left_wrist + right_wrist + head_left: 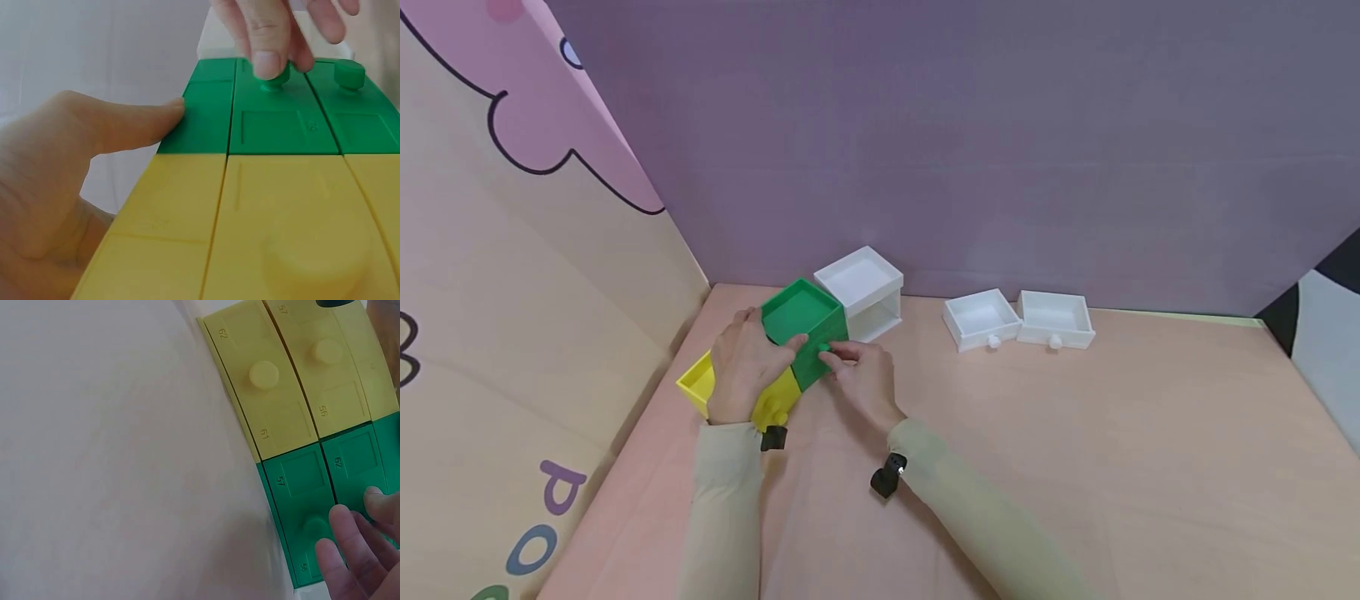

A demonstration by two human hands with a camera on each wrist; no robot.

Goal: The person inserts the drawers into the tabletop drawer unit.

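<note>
A green two-drawer box (803, 310) stands beside a yellow two-drawer box (698, 385), their fronts flush. My left hand (743, 367) holds the green box at its top left corner, the thumb (153, 122) lying along the front frame; its other fingers are mostly hidden. With thumb and fingertips my right hand (867, 379) pinches the round knob (275, 80) of the upper green drawer (355, 464). That drawer sits in its slot, above the lower green drawer (299, 478). Both yellow drawers (275, 406) are closed too.
Touching the green box's far side is a white box (861, 279) with its front slot bare. Two white drawers (981, 315) with knobs lie farther right near the purple back wall (970, 150). A printed side panel (550, 275) rises at the left.
</note>
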